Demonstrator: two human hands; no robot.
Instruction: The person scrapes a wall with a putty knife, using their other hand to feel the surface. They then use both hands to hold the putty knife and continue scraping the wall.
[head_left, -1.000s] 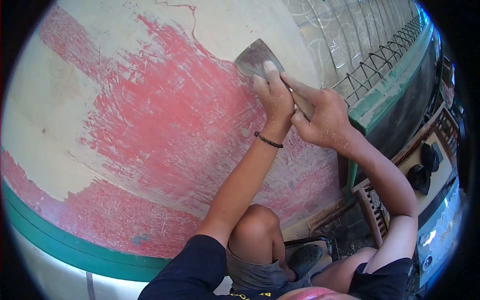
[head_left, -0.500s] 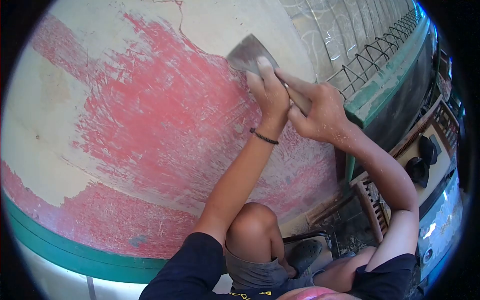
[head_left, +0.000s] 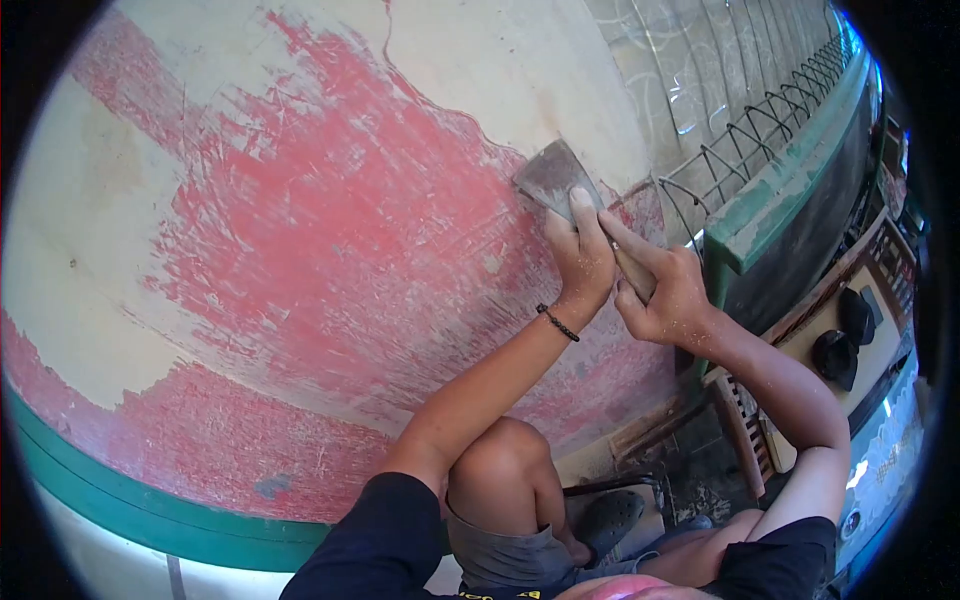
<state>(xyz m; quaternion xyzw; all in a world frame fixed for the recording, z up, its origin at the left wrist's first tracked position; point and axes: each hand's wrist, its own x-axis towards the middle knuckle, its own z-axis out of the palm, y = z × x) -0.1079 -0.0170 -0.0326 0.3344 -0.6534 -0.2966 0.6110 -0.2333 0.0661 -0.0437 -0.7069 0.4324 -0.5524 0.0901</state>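
Observation:
My right hand (head_left: 668, 298) is wrapped around the handle of a paint scraper (head_left: 556, 176), its wide, dusty metal blade lying against the wall (head_left: 340, 200). Fingers of my left hand (head_left: 584, 256) press on the blade near its base, and a dark beaded bracelet circles that wrist. The blade's edge meets the border between a bared pink-red area and the off-white paint on the wall. Pale flecks speckle my right hand and forearm. Part of the handle is hidden by my fingers.
A green-painted frame (head_left: 745, 235) with black wire mesh (head_left: 735, 150) stands close to my right. Beyond it is a wooden chair (head_left: 735, 430) and a table bearing dark objects (head_left: 836, 358). A green band (head_left: 180, 515) edges the wall. My bent knee (head_left: 505, 455) is near the wall.
Both hands have moved the scraper down and to the right along the wall, with the grip unchanged. The view has shifted slightly.

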